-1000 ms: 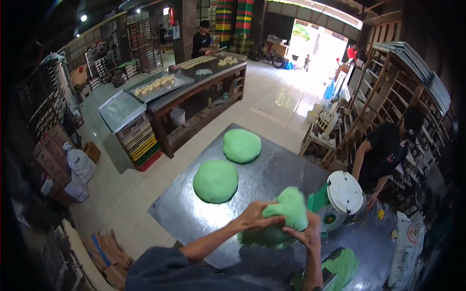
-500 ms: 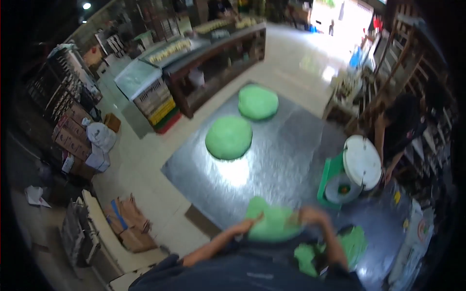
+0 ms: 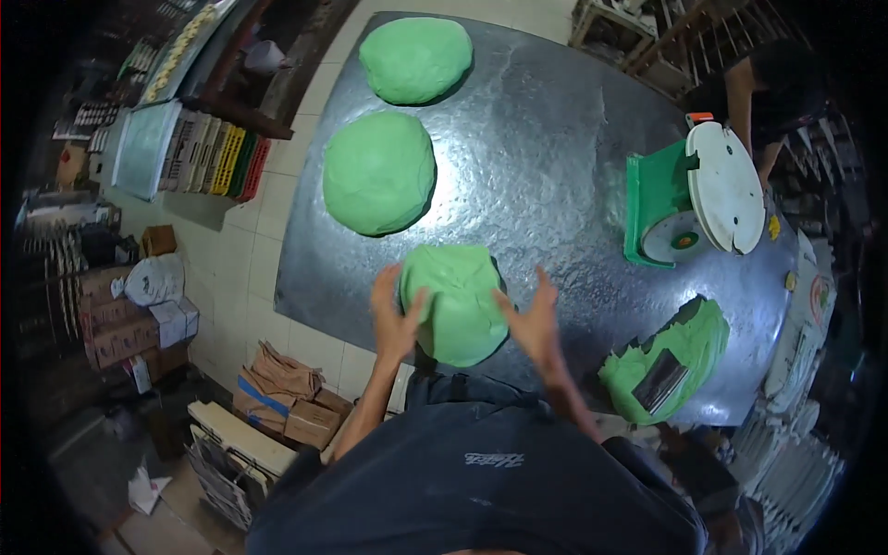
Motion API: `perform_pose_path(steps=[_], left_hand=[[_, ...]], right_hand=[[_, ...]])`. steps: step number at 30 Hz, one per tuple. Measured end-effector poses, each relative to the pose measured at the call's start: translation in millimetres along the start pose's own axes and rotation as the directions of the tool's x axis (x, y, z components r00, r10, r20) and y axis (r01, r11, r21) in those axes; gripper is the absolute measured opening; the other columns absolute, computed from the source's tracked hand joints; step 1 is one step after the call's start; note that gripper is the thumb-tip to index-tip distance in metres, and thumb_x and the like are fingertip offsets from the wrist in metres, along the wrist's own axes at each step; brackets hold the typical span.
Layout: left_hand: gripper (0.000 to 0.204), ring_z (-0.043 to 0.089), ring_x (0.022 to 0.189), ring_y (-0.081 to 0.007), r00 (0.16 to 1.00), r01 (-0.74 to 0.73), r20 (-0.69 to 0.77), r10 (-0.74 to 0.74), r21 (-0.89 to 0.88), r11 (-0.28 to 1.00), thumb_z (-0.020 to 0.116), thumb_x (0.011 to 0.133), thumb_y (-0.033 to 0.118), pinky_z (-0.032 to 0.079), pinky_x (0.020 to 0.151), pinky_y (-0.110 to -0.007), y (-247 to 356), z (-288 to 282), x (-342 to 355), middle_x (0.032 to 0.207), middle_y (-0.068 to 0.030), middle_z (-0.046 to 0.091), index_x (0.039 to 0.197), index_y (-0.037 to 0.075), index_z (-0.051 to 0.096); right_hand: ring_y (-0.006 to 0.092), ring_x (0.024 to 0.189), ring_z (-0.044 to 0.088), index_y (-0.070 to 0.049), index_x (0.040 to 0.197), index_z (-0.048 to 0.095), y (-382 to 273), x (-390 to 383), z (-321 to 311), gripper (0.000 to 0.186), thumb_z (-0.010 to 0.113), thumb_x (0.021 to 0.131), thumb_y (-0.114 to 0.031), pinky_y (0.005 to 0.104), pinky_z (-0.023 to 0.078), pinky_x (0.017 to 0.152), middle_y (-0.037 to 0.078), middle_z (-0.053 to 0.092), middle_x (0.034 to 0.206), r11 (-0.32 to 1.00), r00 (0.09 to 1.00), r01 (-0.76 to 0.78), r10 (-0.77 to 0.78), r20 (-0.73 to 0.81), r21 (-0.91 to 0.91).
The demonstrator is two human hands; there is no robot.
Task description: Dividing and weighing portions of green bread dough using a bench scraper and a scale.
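Note:
A lump of green dough (image 3: 454, 301) lies on the dark metal tabletop at the near edge, its surface creased and folded. My left hand (image 3: 396, 310) is at its left side, fingers spread, thumb against the dough. On its right side my right hand (image 3: 535, 316) is also spread, with the thumb tip at the dough and the fingers apart from it. Two smooth, rounded dough mounds, a nearer one (image 3: 379, 173) and a farther one (image 3: 416, 60), rest at the far left. To the right lies a torn dough piece (image 3: 675, 361) with a dark flat scraper (image 3: 660, 380) on it.
A green scale (image 3: 659, 208) with a white round pan (image 3: 725, 189) stands on the metal table (image 3: 546, 120) at the right. Another person's arm (image 3: 741, 97) is beyond it. Stacked crates (image 3: 227, 157) and cardboard boxes (image 3: 305, 407) stand left of the table.
The view has tilted down toward the table. The dough in front of me went from a loose, stretched shape to a compact folded lump. The scraper now shows clearly.

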State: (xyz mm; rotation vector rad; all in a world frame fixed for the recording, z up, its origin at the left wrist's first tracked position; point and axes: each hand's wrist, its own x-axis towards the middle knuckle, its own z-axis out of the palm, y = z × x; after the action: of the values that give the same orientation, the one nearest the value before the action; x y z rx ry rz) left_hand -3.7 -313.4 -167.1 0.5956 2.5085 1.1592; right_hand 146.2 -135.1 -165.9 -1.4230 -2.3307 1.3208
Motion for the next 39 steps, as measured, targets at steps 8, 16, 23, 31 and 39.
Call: perform_pose_path(steps=[8,16,23,31,39], left_hand=[[0.09,0.052,0.115,-0.0386,0.618,-0.545,0.582,0.529,-0.168,0.821,0.075,0.066,0.054,0.041,0.098,-0.044,-27,59,100,0.125,-0.0233,0.054,0.133,0.001,0.045],[0.054,0.065,0.087,-0.0193,0.523,-0.073,0.801,0.29,-0.297,0.952,0.075,0.073,0.048,0.05,0.081,-0.033,-1,63,116,0.095,-0.0125,0.069,0.106,0.005,0.067],[0.043,0.062,0.075,-0.013,0.58,-0.31,0.615,0.534,-0.44,0.843,0.078,0.075,0.037,0.049,0.068,-0.03,95,-31,47,0.083,-0.0071,0.068,0.098,0.003,0.066],[0.055,0.063,0.073,-0.0296,0.633,-0.757,0.114,0.766,-0.113,0.643,0.082,0.065,0.045,0.048,0.066,-0.037,58,-23,-65,0.087,-0.0129,0.066,0.098,0.004,0.066],[0.067,0.058,0.107,-0.0398,0.586,-0.196,0.755,0.295,-0.221,0.955,0.043,0.091,0.059,0.043,0.096,-0.046,-103,116,-148,0.114,-0.0258,0.061,0.124,0.002,0.058]], right_hand=[[0.0384,0.117,0.049,0.0,0.136,0.037,11,-9,80,0.097,0.076,0.066,-0.055,0.048,0.04,0.098,0.023,0.048,0.13,0.991,0.971,0.097,-0.115,-0.21,-0.094],[0.0297,0.103,0.062,-0.007,0.123,0.055,35,36,49,0.076,0.079,0.066,-0.053,0.0388,0.049,0.088,0.016,0.063,0.111,0.953,0.987,0.076,-0.113,0.111,0.294],[0.0266,0.083,0.069,-0.002,0.1,0.064,-56,-10,-50,0.064,0.087,0.058,-0.045,0.0365,0.054,0.074,0.014,0.068,0.088,0.859,0.849,0.512,-0.511,0.137,0.03],[0.0277,0.064,0.057,-0.009,0.097,0.067,-15,-55,-72,0.054,0.083,0.055,-0.04,0.0401,0.041,0.056,0.01,0.054,0.067,0.365,0.372,0.924,-0.927,0.051,-0.113],[0.0279,0.102,0.063,-0.006,0.115,0.065,92,-70,-57,0.06,0.068,0.077,-0.053,0.0381,0.049,0.086,0.015,0.067,0.107,0.72,0.46,0.682,-0.284,0.841,-0.13]])
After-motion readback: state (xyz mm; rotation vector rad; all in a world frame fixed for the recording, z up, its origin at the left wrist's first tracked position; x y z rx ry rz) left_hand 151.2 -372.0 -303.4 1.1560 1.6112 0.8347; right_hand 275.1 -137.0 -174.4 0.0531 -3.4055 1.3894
